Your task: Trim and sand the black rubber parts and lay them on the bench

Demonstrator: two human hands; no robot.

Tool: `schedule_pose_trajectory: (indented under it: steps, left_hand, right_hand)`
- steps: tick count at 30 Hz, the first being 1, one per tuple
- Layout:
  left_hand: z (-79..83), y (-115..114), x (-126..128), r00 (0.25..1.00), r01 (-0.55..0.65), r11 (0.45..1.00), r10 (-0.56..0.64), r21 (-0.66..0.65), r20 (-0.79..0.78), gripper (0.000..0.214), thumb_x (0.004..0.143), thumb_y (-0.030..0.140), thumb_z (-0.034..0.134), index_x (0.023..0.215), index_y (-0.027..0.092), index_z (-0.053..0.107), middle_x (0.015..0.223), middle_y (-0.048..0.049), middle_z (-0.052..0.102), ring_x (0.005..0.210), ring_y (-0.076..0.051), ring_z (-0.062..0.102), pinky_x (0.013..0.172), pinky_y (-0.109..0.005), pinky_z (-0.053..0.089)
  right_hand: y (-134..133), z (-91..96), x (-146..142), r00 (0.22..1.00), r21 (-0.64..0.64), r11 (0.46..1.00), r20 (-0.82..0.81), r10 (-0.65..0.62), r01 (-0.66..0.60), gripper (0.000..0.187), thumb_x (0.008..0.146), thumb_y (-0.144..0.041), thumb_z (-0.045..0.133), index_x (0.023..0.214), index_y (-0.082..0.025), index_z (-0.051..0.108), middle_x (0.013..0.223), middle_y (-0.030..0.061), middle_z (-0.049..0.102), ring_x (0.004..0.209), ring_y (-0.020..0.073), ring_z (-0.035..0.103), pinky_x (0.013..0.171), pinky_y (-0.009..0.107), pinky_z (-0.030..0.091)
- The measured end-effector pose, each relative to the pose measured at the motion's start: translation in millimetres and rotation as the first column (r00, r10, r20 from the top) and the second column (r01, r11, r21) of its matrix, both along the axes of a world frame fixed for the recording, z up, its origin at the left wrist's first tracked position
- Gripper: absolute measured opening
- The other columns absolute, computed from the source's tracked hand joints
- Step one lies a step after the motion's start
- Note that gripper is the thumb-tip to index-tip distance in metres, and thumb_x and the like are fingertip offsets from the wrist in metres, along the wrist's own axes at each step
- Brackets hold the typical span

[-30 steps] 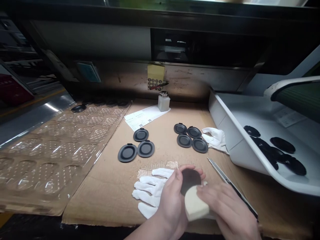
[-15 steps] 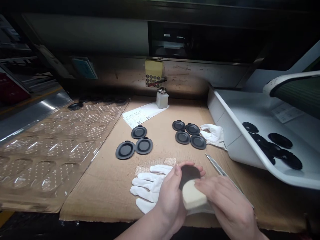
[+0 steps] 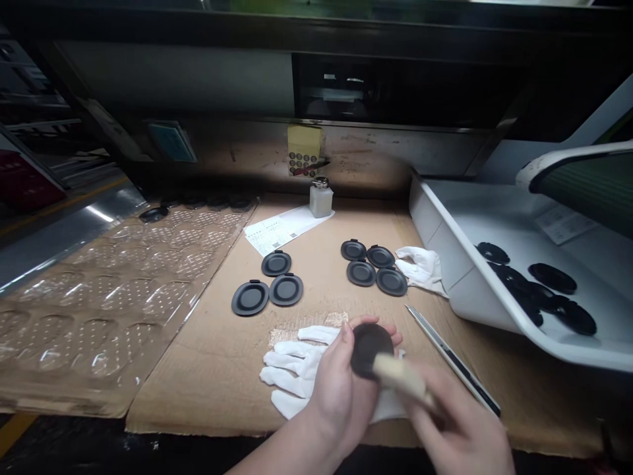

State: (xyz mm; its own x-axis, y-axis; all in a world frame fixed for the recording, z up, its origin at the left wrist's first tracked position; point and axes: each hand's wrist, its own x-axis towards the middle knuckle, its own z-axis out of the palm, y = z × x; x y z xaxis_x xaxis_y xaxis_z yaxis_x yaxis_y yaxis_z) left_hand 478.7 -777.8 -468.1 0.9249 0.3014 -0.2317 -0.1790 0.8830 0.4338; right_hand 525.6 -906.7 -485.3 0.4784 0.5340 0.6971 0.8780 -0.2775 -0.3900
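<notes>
My left hand (image 3: 336,389) is shut on a round black disc (image 3: 370,349), tilting its dark face up and curling the fingers behind its rim. My right hand (image 3: 459,412) grips a cream foam sponge (image 3: 400,377) whose end touches the disc's lower right side. Under my left hand lies a pair of white cotton gloves (image 3: 291,369). Nearest my right hand, a long slim steel tool (image 3: 452,359) rests on the cardboard.
Black round lids sit in groups (image 3: 275,284) (image 3: 373,267) on the cardboard sheet (image 3: 316,290). Farther off are a clear blister tray (image 3: 99,310), a white tray (image 3: 469,277) holding black pieces (image 3: 551,278), a white cloth (image 3: 420,269), a bottle (image 3: 320,200) and paper (image 3: 281,227).
The sponge has swung from under the disc's lower edge to a flatter angle across its lower right side. My right hand has shifted down and right. The disc has turned slightly in my left hand.
</notes>
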Motion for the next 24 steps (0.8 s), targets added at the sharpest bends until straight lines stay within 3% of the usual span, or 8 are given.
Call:
schedule_pose_trajectory:
  steps: [2,3,6,9,13,16,21,24]
  left_hand:
    - [-1.5,1,0,0.999,0.01,1.0,-0.01,-0.003,0.054,0.035,0.084,0.043,0.039,0.099,0.013,0.047,0.097,-0.0132,0.059,0.095,-0.023,0.056,0.088,-0.039,0.038]
    - [-2.3,2,-1,0.998,0.011,1.0,-0.011,-0.005,0.068,0.034,0.085,0.043,0.038,0.099,0.014,0.048,0.097,-0.0126,0.059,0.096,-0.023,0.055,0.088,-0.038,0.038]
    - [-3.9,2,0,0.997,-0.003,1.0,0.003,-0.004,0.073,0.034,0.085,0.044,0.037,0.097,0.014,0.049,0.096,-0.0102,0.058,0.095,-0.02,0.055,0.09,-0.036,0.037]
    - [-4.1,0,1,0.998,-0.02,1.0,0.019,0.013,0.063,0.035,0.084,0.045,0.037,0.097,0.014,0.05,0.094,-0.0093,0.059,0.092,-0.018,0.055,0.091,-0.034,0.037]
    - [-3.7,-1,3,0.999,-0.041,0.998,0.042,0.049,-0.021,0.038,0.083,0.048,0.039,0.098,0.015,0.051,0.093,-0.0092,0.059,0.093,-0.019,0.056,0.092,-0.035,0.036]
    - [-4.6,-1,3,0.999,-0.036,0.997,0.038,0.063,-0.029,0.04,0.082,0.049,0.04,0.094,0.014,0.052,0.093,-0.0099,0.059,0.094,-0.021,0.056,0.092,-0.036,0.037]
    - [-5.6,1,3,0.999,-0.03,0.999,0.028,0.031,0.042,0.037,0.083,0.047,0.039,0.095,0.013,0.051,0.095,-0.0097,0.058,0.093,-0.017,0.054,0.094,-0.035,0.036]
    - [-5.1,1,4,1.0,-0.023,1.0,0.023,0.015,-0.006,0.039,0.082,0.05,0.039,0.093,0.014,0.051,0.092,-0.0096,0.058,0.09,-0.018,0.056,0.092,-0.035,0.037]
  right_hand:
    - [0,2.3,7,0.986,-0.022,0.986,-0.041,-0.163,0.162,0.036,0.078,-0.023,0.054,0.113,-0.016,0.047,0.095,0.0048,0.064,0.079,0.0134,0.063,0.065,0.018,0.052]
    - [1,3.1,11,0.983,-0.047,0.983,-0.027,-0.18,0.178,0.042,0.079,-0.025,0.053,0.119,-0.015,0.043,0.099,0.0061,0.063,0.082,0.0141,0.063,0.066,0.018,0.052]
    - [5,1.5,19,0.984,-0.127,0.986,0.156,-0.09,0.111,0.05,0.083,-0.023,0.047,0.13,-0.014,0.035,0.112,0.0092,0.059,0.092,0.016,0.061,0.072,0.021,0.051]
    - [16,-3.6,10,0.94,-0.118,0.985,0.33,-0.08,0.126,0.055,0.082,-0.019,0.05,0.133,-0.011,0.034,0.107,0.0113,0.061,0.081,0.0158,0.063,0.068,0.022,0.051]
    - [37,-6.9,-11,0.956,-0.06,0.997,0.293,-0.029,0.049,0.058,0.082,-0.017,0.05,0.135,-0.006,0.03,0.094,0.0124,0.064,0.074,0.0162,0.063,0.065,0.024,0.05]
    - [37,-6.8,-10,0.966,-0.054,0.998,0.257,0.007,0.008,0.056,0.082,-0.016,0.05,0.134,-0.007,0.031,0.088,0.0109,0.064,0.071,0.0147,0.062,0.066,0.024,0.05]
    - [21,-5.7,5,0.915,-0.126,0.98,0.393,-0.09,0.151,0.057,0.079,-0.014,0.055,0.133,-0.008,0.035,0.097,0.0117,0.064,0.071,0.014,0.062,0.062,0.022,0.048]
    - [30,-4.7,-1,0.946,-0.092,0.995,0.324,-0.008,0.039,0.059,0.08,-0.012,0.053,0.134,-0.006,0.031,0.091,0.012,0.064,0.07,0.0143,0.061,0.062,0.023,0.049]
